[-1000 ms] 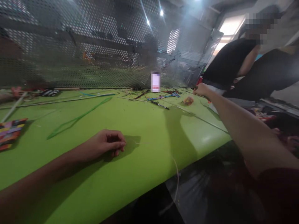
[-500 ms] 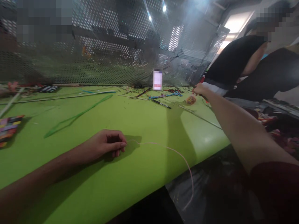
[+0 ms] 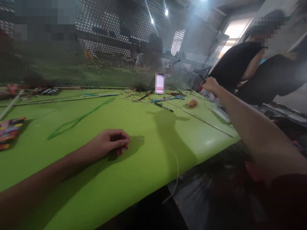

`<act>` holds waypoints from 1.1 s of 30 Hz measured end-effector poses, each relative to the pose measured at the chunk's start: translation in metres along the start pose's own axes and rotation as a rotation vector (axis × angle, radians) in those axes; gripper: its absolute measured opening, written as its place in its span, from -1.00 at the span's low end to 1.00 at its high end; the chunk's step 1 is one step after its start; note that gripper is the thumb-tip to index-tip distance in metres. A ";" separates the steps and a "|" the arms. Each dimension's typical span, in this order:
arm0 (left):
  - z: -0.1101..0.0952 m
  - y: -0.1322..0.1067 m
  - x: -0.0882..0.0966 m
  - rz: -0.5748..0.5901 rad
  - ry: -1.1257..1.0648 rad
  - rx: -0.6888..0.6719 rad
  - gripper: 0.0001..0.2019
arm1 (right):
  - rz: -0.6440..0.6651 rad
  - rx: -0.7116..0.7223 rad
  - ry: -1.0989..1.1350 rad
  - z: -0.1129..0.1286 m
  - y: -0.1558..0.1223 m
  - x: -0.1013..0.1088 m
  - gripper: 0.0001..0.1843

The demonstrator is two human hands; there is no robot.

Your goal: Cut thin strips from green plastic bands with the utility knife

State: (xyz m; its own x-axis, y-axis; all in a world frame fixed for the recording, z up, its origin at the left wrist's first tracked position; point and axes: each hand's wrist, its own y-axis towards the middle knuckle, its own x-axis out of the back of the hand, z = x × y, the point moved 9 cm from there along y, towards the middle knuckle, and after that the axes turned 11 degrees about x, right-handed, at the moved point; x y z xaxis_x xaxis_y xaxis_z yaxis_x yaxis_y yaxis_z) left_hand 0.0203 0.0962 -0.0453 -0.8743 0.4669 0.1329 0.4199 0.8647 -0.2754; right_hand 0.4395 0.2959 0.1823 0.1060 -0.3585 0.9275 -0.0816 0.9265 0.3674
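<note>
My left hand rests on the green table, fingers curled into a pinch on the end of a thin pale cord that droops over the table's front edge. My right hand is stretched far out over the table's back right corner, lifted a little off the surface, closed round a small dark and red tool I cannot name. A pale cord loop trails below that hand.
A perforated metal screen backs the table. Along the back lie a black pen, a blue patterned strap, an orange bundle and a white box. A green strip and coloured cards lie left. Two people stand at right.
My right hand has risen off the table at the back right corner with the tool. The thin cord has swung and now hangs slack over the front edge. The left hand has stayed put.
</note>
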 end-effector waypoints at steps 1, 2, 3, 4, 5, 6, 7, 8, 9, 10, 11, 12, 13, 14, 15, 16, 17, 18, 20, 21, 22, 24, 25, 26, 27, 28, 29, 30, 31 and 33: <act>-0.002 0.000 0.001 -0.024 -0.011 -0.010 -0.75 | -0.022 0.005 -0.008 0.009 -0.003 0.008 -0.61; -0.005 0.000 0.002 -0.046 -0.017 -0.017 -0.74 | -0.038 0.014 -0.005 0.021 -0.008 0.016 -0.58; -0.007 0.000 0.003 -0.069 -0.023 -0.020 -0.74 | -0.047 0.039 0.010 0.038 -0.016 0.023 -0.55; -0.008 -0.001 0.004 -0.093 -0.029 -0.022 -0.73 | -0.032 0.080 0.041 0.058 -0.026 0.028 -0.51; -0.010 -0.001 0.005 -0.117 -0.038 -0.027 -0.74 | 0.024 0.144 0.139 0.082 -0.040 0.029 -0.45; -0.012 -0.002 0.006 -0.139 -0.048 -0.034 -0.74 | 0.093 0.205 0.197 0.107 -0.056 0.027 -0.46; -0.013 -0.002 0.007 -0.153 -0.060 -0.042 -0.74 | 0.163 0.254 0.233 0.132 -0.075 0.025 -0.50; -0.014 -0.002 0.008 -0.161 -0.074 -0.051 -0.75 | 0.229 0.318 0.276 0.158 -0.093 0.021 -0.56; -0.015 -0.002 0.008 -0.163 -0.092 -0.058 -0.75 | 0.328 0.433 0.376 0.188 -0.113 0.012 -0.57; -0.015 -0.001 0.009 -0.159 -0.115 -0.062 -0.75 | 0.407 0.543 0.468 0.216 -0.130 0.004 -0.56; -0.015 -0.001 0.010 -0.153 -0.144 -0.064 -0.76 | 0.470 0.635 0.548 0.240 -0.145 -0.004 -0.54; -0.014 0.000 0.011 -0.145 -0.176 -0.065 -0.77 | 0.533 0.707 0.590 0.259 -0.155 -0.015 -0.51; -0.014 0.001 0.011 -0.133 -0.209 -0.067 -0.78 | 0.552 0.746 0.614 0.274 -0.159 -0.025 -0.51; -0.014 0.002 0.011 -0.117 -0.237 -0.069 -0.79 | 0.547 0.773 0.616 0.286 -0.159 -0.034 -0.54; -0.014 0.003 0.011 -0.101 -0.259 -0.074 -0.80 | 0.528 0.795 0.611 0.295 -0.157 -0.041 -0.57; -0.014 0.003 0.011 -0.088 -0.277 -0.082 -0.82 | 0.512 0.814 0.602 0.303 -0.154 -0.048 -0.61; -0.014 0.004 0.011 -0.080 -0.291 -0.090 -0.83 | 0.508 0.835 0.591 0.310 -0.153 -0.053 -0.64; -0.015 0.005 0.011 -0.075 -0.304 -0.099 -0.83 | 0.517 0.857 0.582 0.317 -0.152 -0.057 -0.66; -0.015 0.006 0.012 -0.072 -0.331 -0.117 -0.84 | 0.564 0.894 0.567 0.326 -0.156 -0.065 -0.69; -0.016 0.006 0.013 -0.067 -0.344 -0.125 -0.84 | 0.590 0.905 0.564 0.329 -0.158 -0.068 -0.69; -0.016 0.006 0.013 -0.064 -0.353 -0.128 -0.84 | 0.607 0.909 0.562 0.330 -0.160 -0.071 -0.70; -0.015 0.007 0.014 -0.070 -0.365 -0.112 -0.85 | 0.609 0.898 0.563 0.329 -0.161 -0.076 -0.69; -0.014 0.007 0.014 -0.078 -0.369 -0.096 -0.85 | 0.608 0.887 0.565 0.327 -0.161 -0.079 -0.67; -0.013 0.007 0.014 -0.082 -0.372 -0.078 -0.86 | 0.613 0.873 0.568 0.325 -0.161 -0.083 -0.64; -0.012 0.007 0.014 -0.082 -0.376 -0.064 -0.87 | 0.627 0.861 0.567 0.324 -0.163 -0.087 -0.61; -0.011 0.007 0.013 -0.081 -0.385 -0.056 -0.87 | 0.650 0.854 0.566 0.322 -0.165 -0.092 -0.59; -0.011 0.007 0.013 -0.078 -0.394 -0.056 -0.87 | 0.677 0.851 0.564 0.322 -0.168 -0.097 -0.60; -0.011 0.007 0.013 -0.080 -0.402 -0.061 -0.87 | 0.701 0.853 0.560 0.321 -0.171 -0.101 -0.62; -0.010 0.007 0.014 -0.088 -0.407 -0.070 -0.87 | 0.710 0.858 0.552 0.320 -0.173 -0.104 -0.66; -0.008 0.007 0.019 -0.126 -0.412 -0.093 -0.85 | 0.683 0.856 0.530 0.316 -0.171 -0.107 -0.70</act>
State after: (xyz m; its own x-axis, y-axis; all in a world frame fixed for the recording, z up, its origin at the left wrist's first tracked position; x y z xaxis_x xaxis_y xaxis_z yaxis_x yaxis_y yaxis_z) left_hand 0.0086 0.1132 -0.0369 -0.9363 0.2598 -0.2363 0.3070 0.9322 -0.1916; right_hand 0.1285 0.1395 0.0417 0.1605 0.4505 0.8782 -0.8854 0.4590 -0.0737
